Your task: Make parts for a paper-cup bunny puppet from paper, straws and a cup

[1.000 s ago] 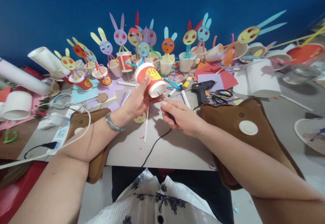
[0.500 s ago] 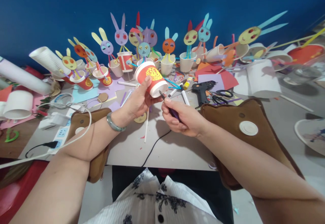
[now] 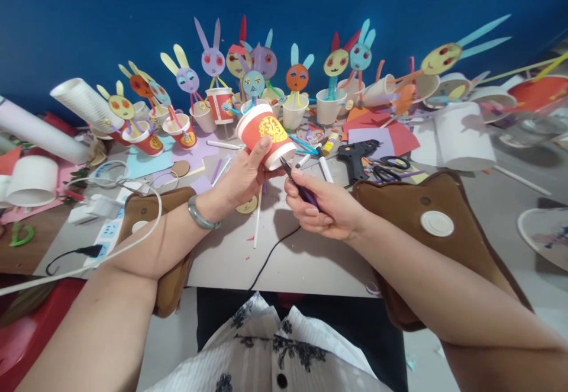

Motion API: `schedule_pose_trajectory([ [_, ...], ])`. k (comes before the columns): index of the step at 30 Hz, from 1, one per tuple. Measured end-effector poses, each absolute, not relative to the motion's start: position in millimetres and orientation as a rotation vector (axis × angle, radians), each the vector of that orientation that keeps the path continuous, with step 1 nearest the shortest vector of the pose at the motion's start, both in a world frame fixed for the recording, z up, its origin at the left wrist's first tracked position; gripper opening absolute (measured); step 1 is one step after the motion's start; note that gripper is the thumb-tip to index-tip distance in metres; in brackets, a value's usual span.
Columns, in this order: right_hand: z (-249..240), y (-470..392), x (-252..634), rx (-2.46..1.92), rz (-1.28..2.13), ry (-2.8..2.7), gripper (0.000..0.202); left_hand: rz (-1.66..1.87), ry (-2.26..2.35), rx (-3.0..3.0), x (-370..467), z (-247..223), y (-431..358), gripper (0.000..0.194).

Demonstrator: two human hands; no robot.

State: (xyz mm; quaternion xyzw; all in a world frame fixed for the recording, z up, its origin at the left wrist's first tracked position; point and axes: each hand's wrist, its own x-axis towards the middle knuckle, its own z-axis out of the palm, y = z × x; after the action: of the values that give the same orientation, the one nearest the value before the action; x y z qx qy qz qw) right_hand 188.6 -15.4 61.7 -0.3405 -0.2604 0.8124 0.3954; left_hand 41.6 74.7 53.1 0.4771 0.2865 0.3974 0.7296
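A red and white paper cup (image 3: 261, 131) is tipped on its side above the table, its white base turned to the lower right. My left hand (image 3: 248, 173) is closed around it, thumb on the red side. In my right hand (image 3: 322, 202) is a slim dark tool with a purple handle (image 3: 307, 195), its pointed tip at the cup's base. Whether the tip touches or enters the base cannot be made out. Directly behind the held cup stands a blue round paper face (image 3: 254, 84).
Paper rabbit figures in cups line the back, such as an orange-faced one (image 3: 297, 78). Right of my hands lie a black glue gun (image 3: 355, 158), scissors (image 3: 390, 168) and a brown cushion (image 3: 426, 226). A power strip (image 3: 109, 232) with cables is at left.
The dark tool now shows more of its length, and its handle is tilted slightly differently in my right hand. My left hand keeps its hold on the cup. The view has shifted slightly.
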Motion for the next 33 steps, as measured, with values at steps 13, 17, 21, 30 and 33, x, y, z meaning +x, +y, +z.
schedule_pose_trajectory([
  [13, 63.5, -17.0, 188.4, -0.848, 2.050, -0.680, 0.041, 0.901, 0.626, 1.119, 41.1, 58.5, 69.1, 0.043],
  [17, 63.3, -17.4, 187.7, -0.857, 2.033, -0.687, 0.041, 0.900, 0.641, 1.133, 41.4, 59.9, 67.8, 0.043],
  [21, 63.6, -17.5, 187.3, -0.846, 2.025, -0.694, 0.042, 0.890, 0.641, 1.133, 40.5, 59.5, 68.0, 0.043],
  [30, 63.4, -16.5, 185.8, -0.868, 2.011, -0.687, 0.043, 0.916, 0.673, 1.066, 40.7, 58.3, 68.7, 0.045],
  [33, 63.8, -16.4, 184.7, -0.880, 1.992, -0.696, 0.044, 0.925, 0.639, 1.099, 40.8, 60.0, 68.3, 0.043],
])
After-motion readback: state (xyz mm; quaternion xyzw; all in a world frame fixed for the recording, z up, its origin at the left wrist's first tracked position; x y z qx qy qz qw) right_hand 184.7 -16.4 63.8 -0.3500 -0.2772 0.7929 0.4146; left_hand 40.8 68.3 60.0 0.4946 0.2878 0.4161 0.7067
